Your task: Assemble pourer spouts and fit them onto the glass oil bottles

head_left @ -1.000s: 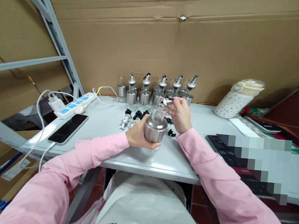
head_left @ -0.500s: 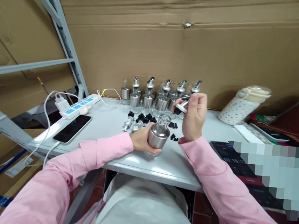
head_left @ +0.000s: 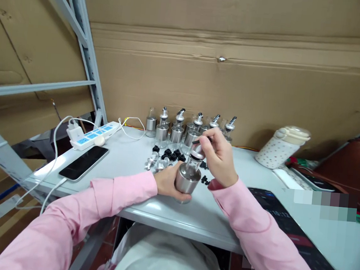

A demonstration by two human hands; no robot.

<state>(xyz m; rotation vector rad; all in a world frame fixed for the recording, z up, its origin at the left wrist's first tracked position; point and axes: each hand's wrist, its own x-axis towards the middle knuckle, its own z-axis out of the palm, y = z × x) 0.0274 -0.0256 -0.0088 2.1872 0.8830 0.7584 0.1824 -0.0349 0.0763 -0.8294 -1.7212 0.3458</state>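
Observation:
My left hand (head_left: 169, 181) is wrapped round a glass bottle (head_left: 188, 179) with a metal band, upright near the table's front edge. Pinched in my right hand (head_left: 219, 157) is a silver pourer cap (head_left: 198, 150) with a black spout, sitting at the bottle's mouth. How far it is seated I cannot tell. Behind stand several similar bottles (head_left: 176, 134), the front ones topped with pourers. Black stoppers (head_left: 173, 154), silver caps (head_left: 161, 163) and small black pieces (head_left: 205, 179) lie between them and my hands.
On the left of the table (head_left: 118, 155) are a power strip (head_left: 94, 136) with white cables and a phone (head_left: 84, 163). To the right are a spotted flask (head_left: 281, 148) and a dark tablet-like device (head_left: 291, 233). Cardboard (head_left: 250, 90) rises behind.
My right hand has brought the pourer cap down and left onto the bottle's mouth. The bottle stays in my left hand. The view has tilted up slightly.

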